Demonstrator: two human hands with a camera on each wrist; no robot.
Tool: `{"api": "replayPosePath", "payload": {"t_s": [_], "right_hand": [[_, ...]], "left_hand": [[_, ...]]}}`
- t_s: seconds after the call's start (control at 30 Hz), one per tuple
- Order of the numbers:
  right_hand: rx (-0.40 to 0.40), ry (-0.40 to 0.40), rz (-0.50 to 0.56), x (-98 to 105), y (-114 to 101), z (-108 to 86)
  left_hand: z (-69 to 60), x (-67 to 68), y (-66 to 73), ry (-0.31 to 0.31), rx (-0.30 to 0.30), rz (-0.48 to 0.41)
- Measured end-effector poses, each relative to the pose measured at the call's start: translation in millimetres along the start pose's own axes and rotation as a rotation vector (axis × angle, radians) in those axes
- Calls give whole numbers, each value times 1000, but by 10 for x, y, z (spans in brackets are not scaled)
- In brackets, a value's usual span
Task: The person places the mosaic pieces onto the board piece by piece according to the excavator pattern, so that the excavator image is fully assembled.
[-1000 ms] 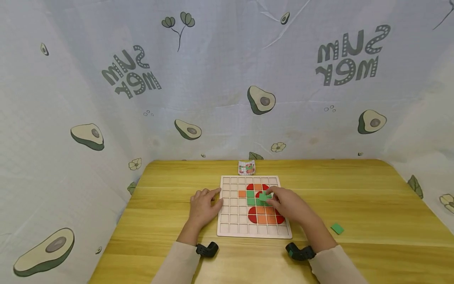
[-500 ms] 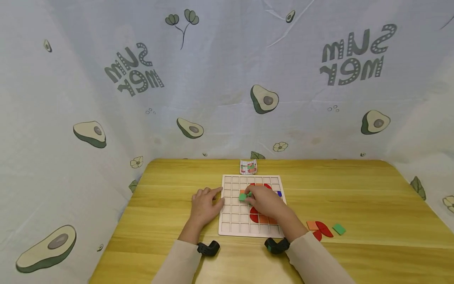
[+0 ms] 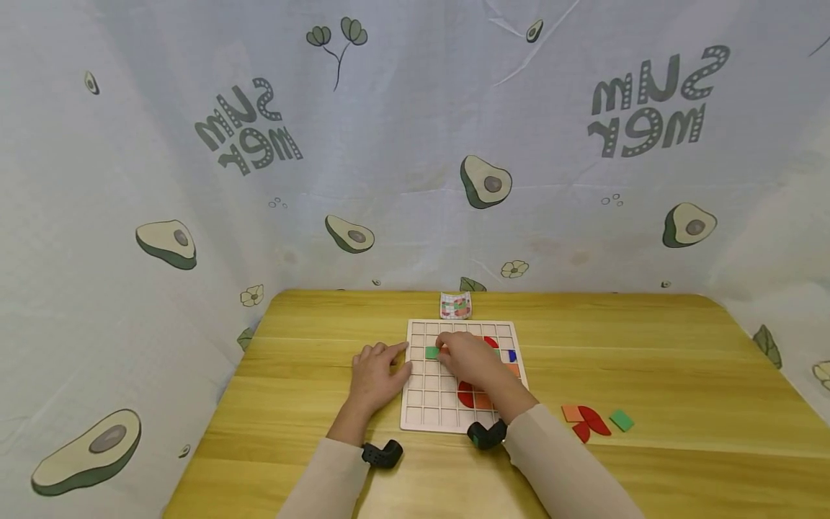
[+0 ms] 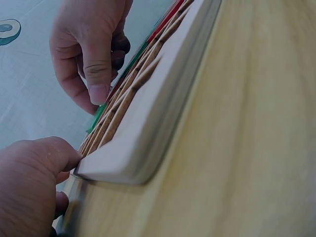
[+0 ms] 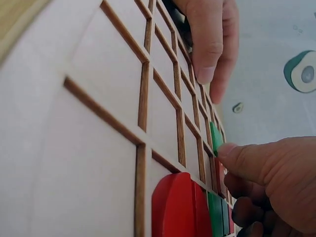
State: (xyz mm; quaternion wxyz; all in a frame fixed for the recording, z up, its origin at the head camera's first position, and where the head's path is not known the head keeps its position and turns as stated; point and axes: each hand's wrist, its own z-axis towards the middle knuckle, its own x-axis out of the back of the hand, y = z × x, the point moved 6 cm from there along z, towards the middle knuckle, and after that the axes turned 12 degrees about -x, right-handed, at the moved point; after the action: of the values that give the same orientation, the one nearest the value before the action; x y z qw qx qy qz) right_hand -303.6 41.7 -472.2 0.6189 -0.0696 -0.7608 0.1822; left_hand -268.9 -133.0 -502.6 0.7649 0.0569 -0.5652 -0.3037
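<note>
A pale wooden grid board (image 3: 423, 401) lies on the table, with red, orange and green tiles in several of its cells. My right hand (image 3: 472, 359) reaches over it and pinches a green square tile (image 3: 431, 352) at the tile's right edge, in the left part of the grid. In the right wrist view, the thumb meets that tile low against the dividers. My left hand (image 3: 376, 378) rests at the board's left edge, thumb and forefinger touching the rim. A red rounded tile (image 3: 465, 394) shows below the right hand, which hides much of the pattern.
A small curved picture card (image 3: 456, 306) stands behind the board. Right of it on the table lie an orange square (image 3: 572, 413), red rounded pieces (image 3: 594, 420) and a loose green square (image 3: 622, 420). A blue piece (image 3: 512, 355) sits near the board's right side. A printed curtain (image 3: 402, 144) hangs behind.
My right hand has carried the green tile leftward across the board, down to a cell in the left part. The loose pieces on the right have come into sight. My left hand stays put.
</note>
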Motion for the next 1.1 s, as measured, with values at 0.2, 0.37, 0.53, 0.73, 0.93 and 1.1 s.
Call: {"api": "replayPosePath", "payload": {"t_s": [0.2,0.37,0.53,0.73,0.93,1.1], "right_hand": [[2,-5,2,-1,-22,-17],[6,-7,16,2,-8,-52],[11,10,46,103,48,-152],[55,44,64,257,230,-291],[22,31,74,439,508,-483],[15,0,30,503,751,-635]], "left_hand": [[8,3,23,-5,0,6],[11,-5,23,-4,-7,11],[5,-6,24,-11,-2,7],[3,1,25,-9,1,4],[-2,-6,24,-16,4,3],[-7,-7,14,-17,13,-1]]}}
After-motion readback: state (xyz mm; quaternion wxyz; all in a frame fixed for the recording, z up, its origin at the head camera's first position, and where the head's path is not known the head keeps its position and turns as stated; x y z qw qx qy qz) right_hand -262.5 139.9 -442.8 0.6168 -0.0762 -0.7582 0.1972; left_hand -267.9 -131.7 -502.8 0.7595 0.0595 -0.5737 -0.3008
